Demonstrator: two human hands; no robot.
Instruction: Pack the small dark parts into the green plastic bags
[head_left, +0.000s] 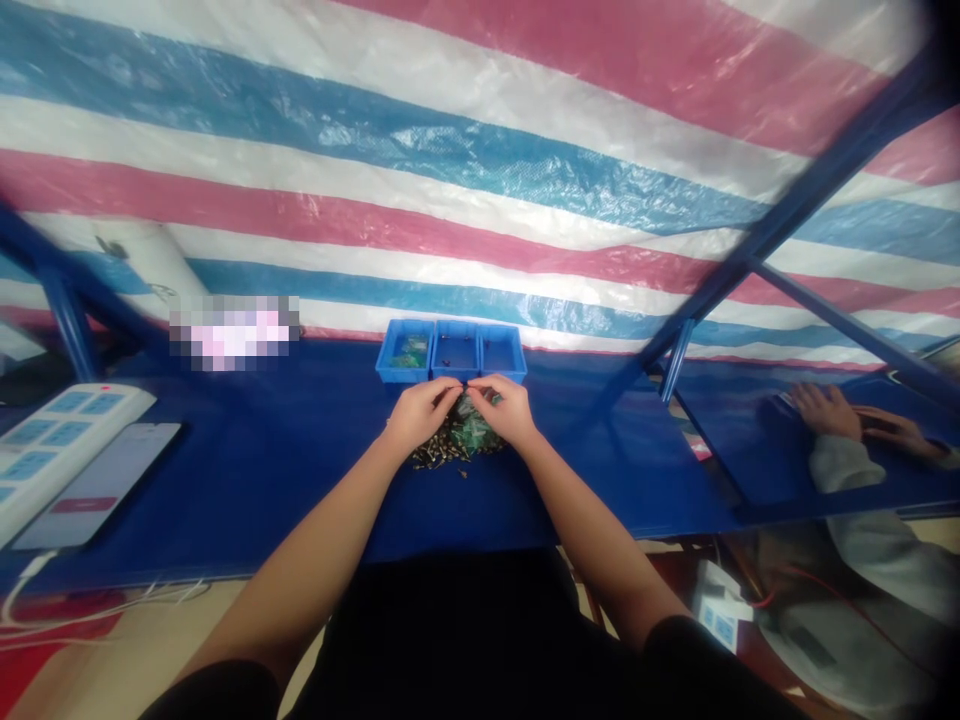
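My left hand (421, 408) and my right hand (504, 407) meet over a small heap of green circuit boards and dark little parts (459, 445) on the blue table (285, 470). Both hands are pinched, fingertips touching at a tiny piece between them that is too small to name. Right behind the hands stand three blue bins (451, 352) in a row; the left one holds green boards, the other two hold a few dark bits.
A white power strip (56, 440) and a phone (105, 480) lie at the left edge. Blue frame bars (787, 215) slant across the right. Another person's hands (847, 420) rest on the neighbouring table at the right. A striped tarpaulin (450, 150) hangs behind.
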